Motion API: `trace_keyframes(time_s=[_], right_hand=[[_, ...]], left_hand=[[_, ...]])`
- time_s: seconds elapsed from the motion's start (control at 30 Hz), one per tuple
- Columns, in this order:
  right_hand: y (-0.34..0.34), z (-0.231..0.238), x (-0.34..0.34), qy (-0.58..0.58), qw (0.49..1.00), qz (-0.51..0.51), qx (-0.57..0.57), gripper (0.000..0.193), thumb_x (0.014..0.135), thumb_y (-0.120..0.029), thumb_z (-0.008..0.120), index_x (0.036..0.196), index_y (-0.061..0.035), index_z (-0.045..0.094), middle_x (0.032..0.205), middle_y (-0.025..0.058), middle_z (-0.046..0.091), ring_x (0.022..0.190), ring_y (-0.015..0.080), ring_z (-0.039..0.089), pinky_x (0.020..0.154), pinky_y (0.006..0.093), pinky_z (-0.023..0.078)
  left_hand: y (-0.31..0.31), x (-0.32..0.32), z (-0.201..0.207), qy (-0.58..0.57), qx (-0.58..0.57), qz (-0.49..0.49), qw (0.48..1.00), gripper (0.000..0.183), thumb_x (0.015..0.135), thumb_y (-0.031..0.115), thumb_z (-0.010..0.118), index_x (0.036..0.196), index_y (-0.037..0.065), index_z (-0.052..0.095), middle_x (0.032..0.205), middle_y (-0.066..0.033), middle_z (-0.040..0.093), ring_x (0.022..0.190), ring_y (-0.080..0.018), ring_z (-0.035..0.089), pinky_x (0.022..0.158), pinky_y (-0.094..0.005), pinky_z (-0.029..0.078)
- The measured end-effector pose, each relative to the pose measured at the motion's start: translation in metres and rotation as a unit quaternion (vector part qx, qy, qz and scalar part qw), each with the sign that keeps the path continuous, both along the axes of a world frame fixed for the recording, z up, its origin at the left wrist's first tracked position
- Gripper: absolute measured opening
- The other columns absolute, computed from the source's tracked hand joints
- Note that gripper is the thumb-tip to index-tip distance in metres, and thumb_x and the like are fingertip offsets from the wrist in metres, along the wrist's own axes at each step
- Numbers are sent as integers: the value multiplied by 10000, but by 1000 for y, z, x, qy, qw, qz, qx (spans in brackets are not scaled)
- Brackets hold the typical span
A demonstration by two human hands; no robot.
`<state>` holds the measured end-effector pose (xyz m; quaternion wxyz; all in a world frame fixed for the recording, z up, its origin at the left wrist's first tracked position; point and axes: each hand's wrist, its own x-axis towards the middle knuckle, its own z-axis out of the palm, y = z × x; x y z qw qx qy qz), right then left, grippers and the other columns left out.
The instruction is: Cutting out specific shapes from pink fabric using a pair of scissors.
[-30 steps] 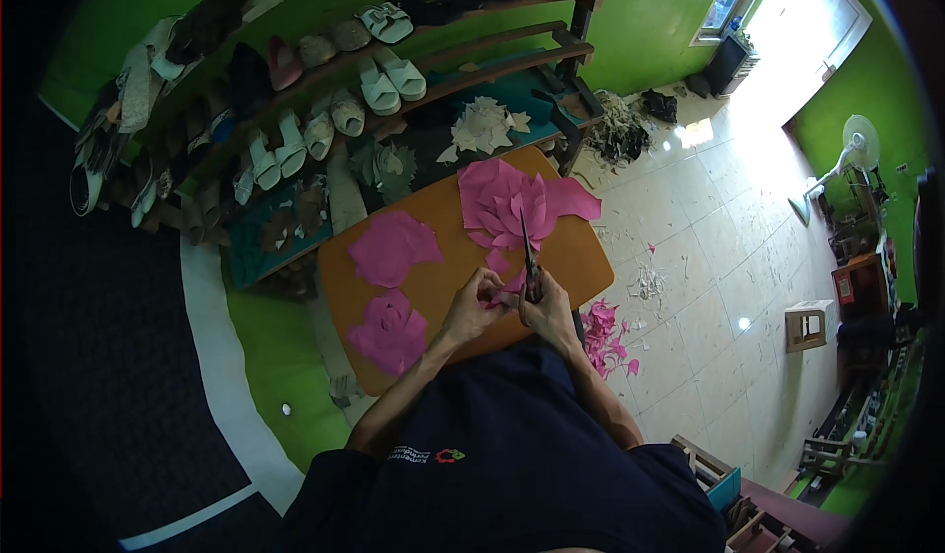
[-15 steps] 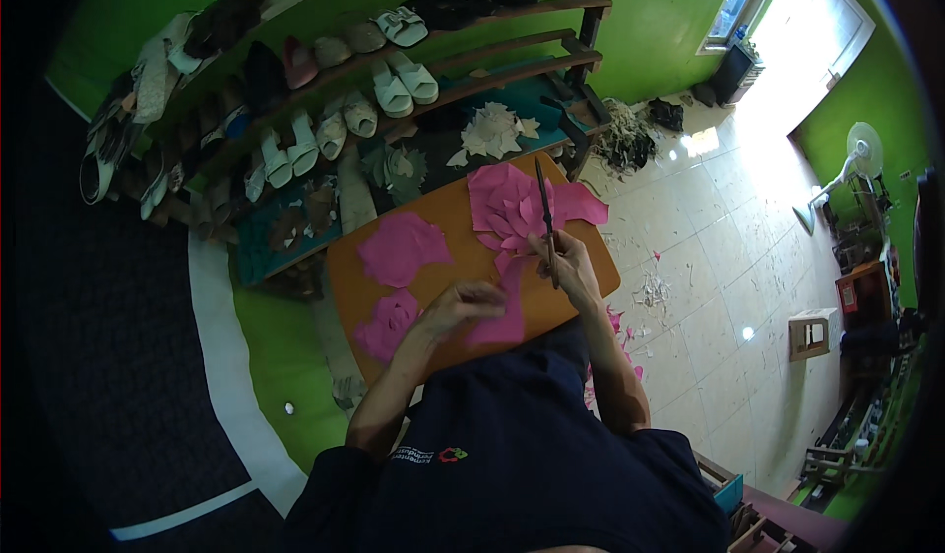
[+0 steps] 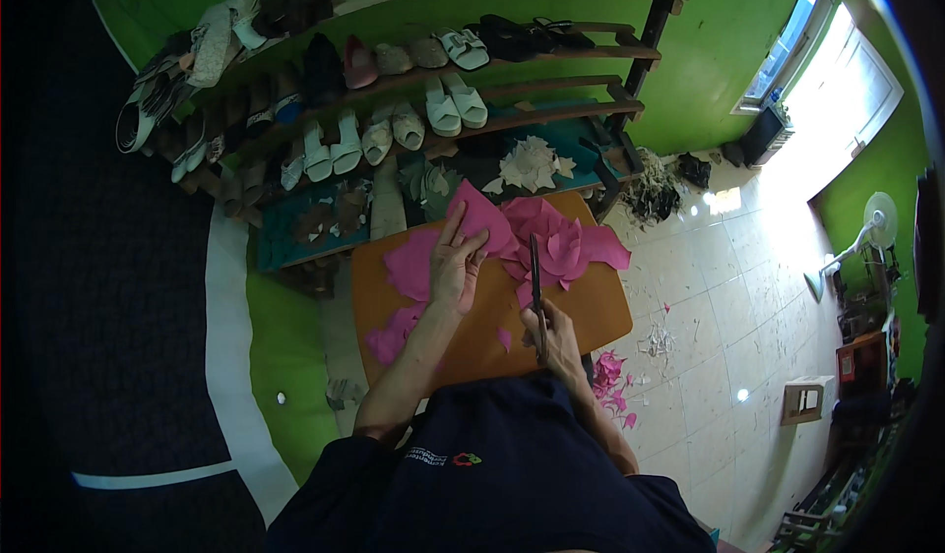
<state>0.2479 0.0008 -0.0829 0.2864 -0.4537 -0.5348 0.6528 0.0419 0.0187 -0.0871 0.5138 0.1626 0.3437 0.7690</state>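
Pinching a pink piece (image 3: 479, 216) between thumb and fingers, my left grip (image 3: 456, 268) is clamped on it over the far part of the worktop (image 3: 591, 325), just beside a heap of pink petals (image 3: 559, 250). My right grip (image 3: 554, 338) wraps the handles of the scissors (image 3: 536, 273), blades pointing away from me. On the floor (image 3: 719, 287) stands a brown box (image 3: 793, 403) whose contents I cannot make out; the wooden rack (image 3: 600, 52) holds pale sandals (image 3: 442, 112).

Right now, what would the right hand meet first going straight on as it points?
The right hand would likely meet the pink cut-out pile; its scissors overlap that in view, depth unclear.
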Motion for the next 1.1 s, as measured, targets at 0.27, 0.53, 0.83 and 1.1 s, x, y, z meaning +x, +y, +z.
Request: trace_keyframes(time_s=[0.27, 0.53, 0.83, 1.1], right_hand=[[-2, -7, -18, -19, 989, 20, 144, 554, 904, -558, 629, 864, -8, 581, 574, 19, 521, 512, 104, 530, 477, 287, 403], [9, 15, -27, -61, 989, 14, 131, 623, 883, -599, 606, 828, 21, 597, 566, 42, 528, 473, 131, 562, 446, 296, 444], [9, 17, -27, -75, 990, 4, 116, 620, 874, -599, 629, 761, 9, 587, 517, 24, 495, 449, 115, 537, 420, 288, 413], [9, 5, -29, -62, 990, -6, 128, 626, 856, -606, 667, 742, 5, 589, 499, 5, 471, 411, 94, 474, 399, 275, 392]], left_hand=[[8, 27, 26, -40, -4, 65, 997, 432, 923, -3, 648, 1342, -15, 543, 1175, -103, 661, 1056, -151, 662, 964, -247, 554], [6, 54, 19, 74, 7, 124, 989, 479, 900, -18, 686, 1360, 7, 552, 1066, -68, 680, 939, -98, 662, 867, -219, 544], [1, 61, 20, 53, -14, 118, 992, 488, 911, -9, 682, 1378, 18, 541, 1055, -70, 682, 940, -102, 655, 907, -243, 528], [0, 60, 16, 72, -18, 124, 989, 476, 909, -12, 682, 1366, 12, 551, 1092, -76, 658, 949, -109, 648, 882, -237, 537]])
